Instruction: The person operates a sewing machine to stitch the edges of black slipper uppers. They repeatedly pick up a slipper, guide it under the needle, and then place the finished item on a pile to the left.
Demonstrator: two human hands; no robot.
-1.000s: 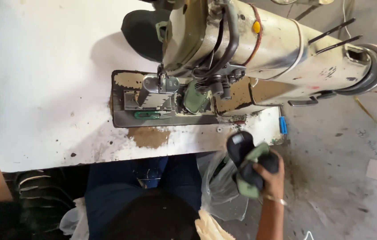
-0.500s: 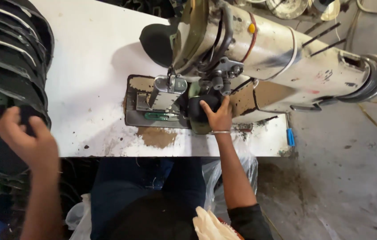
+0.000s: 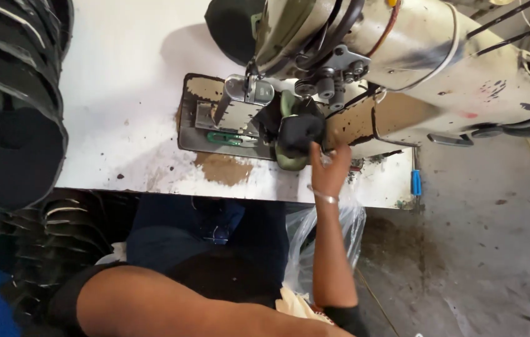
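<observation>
My right hand (image 3: 330,167) reaches up to the needle area of a cream industrial sewing machine (image 3: 415,56). Its fingers are spread, and the thumb and fingertips touch the lower edge of a black and green padded piece (image 3: 296,132) sitting under the machine head. The hand does not grip the piece. A bracelet circles the wrist. A bare forearm (image 3: 202,309) crosses the bottom of the view, and its hand is hidden, so my left hand is not seen. A metal plate (image 3: 215,122) with a green clip lies left of the piece.
A tall stack of black curved pieces (image 3: 9,106) fills the left edge. The white worn table (image 3: 127,81) ends near a small blue object (image 3: 416,182). A clear plastic bag (image 3: 340,228) hangs under the table edge. Grey concrete floor lies to the right.
My right hand brought the black and green piece up from below the table to the machine, then loosened its fingers and drew back slightly. My left hand, earlier at the stack, left the view.
</observation>
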